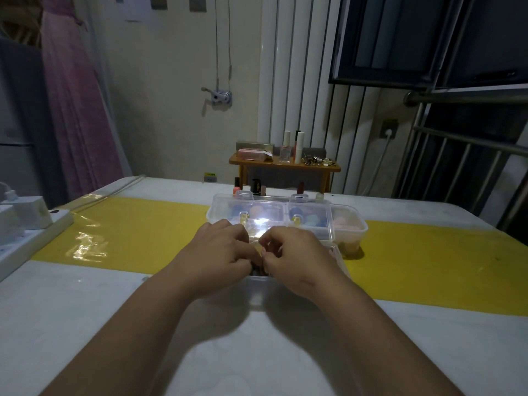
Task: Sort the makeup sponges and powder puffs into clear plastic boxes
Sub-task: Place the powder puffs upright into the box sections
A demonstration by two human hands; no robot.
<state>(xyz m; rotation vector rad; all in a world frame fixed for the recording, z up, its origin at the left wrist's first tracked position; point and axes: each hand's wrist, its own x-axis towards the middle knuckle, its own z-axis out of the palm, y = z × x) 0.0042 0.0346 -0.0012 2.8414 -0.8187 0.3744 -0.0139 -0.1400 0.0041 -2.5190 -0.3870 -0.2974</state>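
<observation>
Observed at far left a white power strip (28,232) on the bench (114,310), then left hand (220,250) and right hand (294,258) curled together over a small clear plastic box (257,287), grasp indeterminable; coloured round puffs (311,220) inside the lidded clear organiser box (299,198) just behind, reaching rightward.

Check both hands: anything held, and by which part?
Cannot tell. Left hand and right hand curl their fingers together over the near clear box, hiding any grip and whatever it might be on.
</observation>
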